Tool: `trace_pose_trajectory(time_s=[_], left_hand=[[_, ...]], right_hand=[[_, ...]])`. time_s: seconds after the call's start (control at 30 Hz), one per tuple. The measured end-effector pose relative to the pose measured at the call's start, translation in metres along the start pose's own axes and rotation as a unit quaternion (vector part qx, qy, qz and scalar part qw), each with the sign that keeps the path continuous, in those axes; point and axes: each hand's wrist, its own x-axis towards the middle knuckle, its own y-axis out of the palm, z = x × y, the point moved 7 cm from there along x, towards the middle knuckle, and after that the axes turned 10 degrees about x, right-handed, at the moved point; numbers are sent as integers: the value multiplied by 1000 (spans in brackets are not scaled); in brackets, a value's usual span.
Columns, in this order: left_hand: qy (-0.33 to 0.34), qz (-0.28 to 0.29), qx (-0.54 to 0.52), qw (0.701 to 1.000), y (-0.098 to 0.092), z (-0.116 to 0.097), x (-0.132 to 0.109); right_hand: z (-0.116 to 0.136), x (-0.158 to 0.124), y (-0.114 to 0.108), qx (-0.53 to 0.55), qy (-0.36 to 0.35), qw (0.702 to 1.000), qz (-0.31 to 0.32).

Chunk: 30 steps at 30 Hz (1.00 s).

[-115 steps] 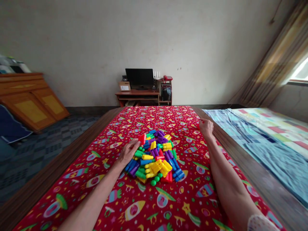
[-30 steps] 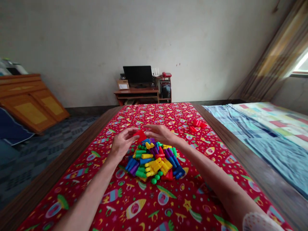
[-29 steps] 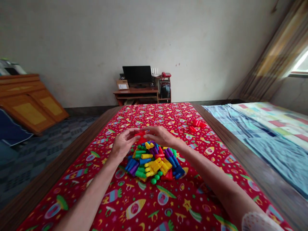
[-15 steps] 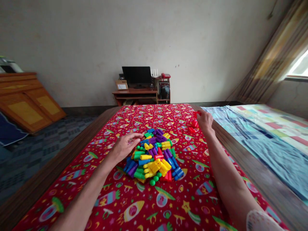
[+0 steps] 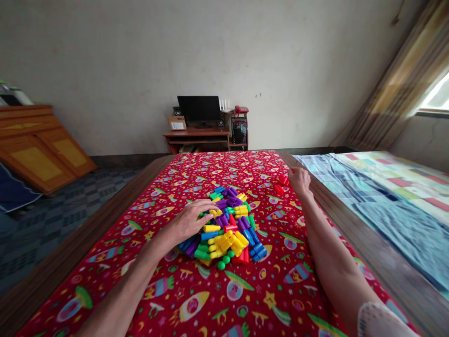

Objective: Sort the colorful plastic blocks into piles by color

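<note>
A heap of plastic building blocks [image 5: 229,228] in yellow, blue, green, purple and red lies mid-table. My left hand [image 5: 194,217] reaches over the heap's left side, with fingers stretched out and apart, near yellow and purple blocks; it covers some pieces there. At the table's right side is my right hand [image 5: 299,180], its fingers curled together beside a small group of red blocks [image 5: 279,189]. Whether a piece is still between those fingers is hidden. Small green balls [image 5: 221,265] lie at the heap's near edge.
A red patterned cloth [image 5: 196,299] covers the table, whose brown wooden edge [image 5: 143,179] shows at the left. To the right lies a bed [image 5: 382,210] with a blue cover. Against the far wall stands a desk [image 5: 198,133] with a monitor [image 5: 198,110].
My left hand has moved right and slightly down, over the heap. My right hand has dropped a little towards the red blocks; the red piece seen at its fingertips no longer shows separately.
</note>
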Motion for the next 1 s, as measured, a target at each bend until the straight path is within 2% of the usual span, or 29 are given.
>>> trace_pose_trajectory(time_s=[0.07,0.17,0.23,0.37,0.47,0.53,0.7,0.87,1.0], left_hand=[[2,-5,2,1000,-2,0,1],[8,-2,2,1000,-1,1,0],[9,9,4,1000,3,1,-2],[1,74,13,997,15,0,-10],[-13,126,8,992,21,-2,-15],[-21,141,6,990,21,-3,-16],[-31,125,14,992,17,2,-12],[-38,91,40,994,11,14,-9],[-57,60,65,994,4,18,-6]], right_hand=[[19,-3,3,-29,-38,997,60],[43,-18,24,-117,-89,968,201],[53,-28,36,-154,-102,952,242],[56,-38,46,-160,-101,952,242],[49,-39,44,-163,-94,952,241],[44,-37,40,-161,-90,953,242],[37,-30,24,-155,-73,958,230],[12,-18,7,-165,1,964,210],[12,-18,3,-156,-9,962,225]])
